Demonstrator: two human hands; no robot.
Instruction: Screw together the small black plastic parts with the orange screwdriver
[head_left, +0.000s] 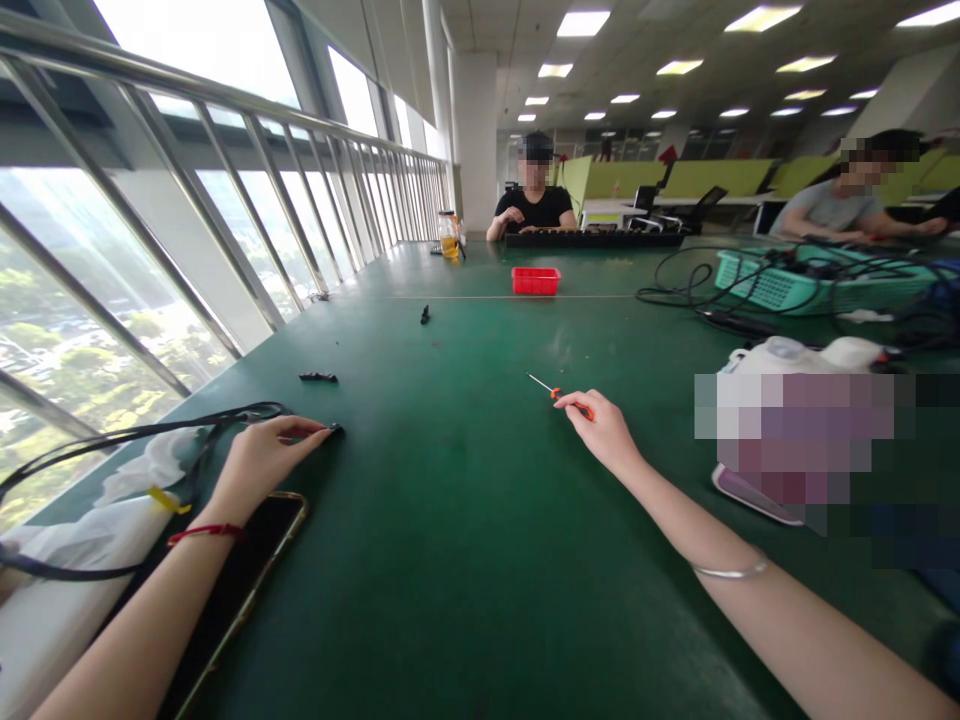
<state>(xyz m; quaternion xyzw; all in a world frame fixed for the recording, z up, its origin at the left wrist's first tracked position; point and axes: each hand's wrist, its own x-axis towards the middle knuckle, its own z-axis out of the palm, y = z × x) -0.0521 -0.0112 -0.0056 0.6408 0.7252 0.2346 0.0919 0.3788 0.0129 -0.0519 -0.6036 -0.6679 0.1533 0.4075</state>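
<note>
My right hand [600,425] is closed around the orange and black handle of a screwdriver [555,392], whose thin metal shaft points away to the left over the green table [450,520]. At the left, my left hand [274,450] pinches a small black piece [337,429] at the table surface; its exact kind is too small to make out. Just beyond that hand lies a short black strip [319,377]. Another small black part [425,314] stands farther off. Beneath my left forearm is a dark phone-like slab [289,515] with a gold edge.
Black cables [150,430] and white plastic wrapping [146,470] lie at left. A red bin [535,281] stands ahead, with a long black tray [592,240] and a seated person [534,205] beyond. At right are a cable-filled teal basket [780,285], a white bag [780,355] and another person [840,205].
</note>
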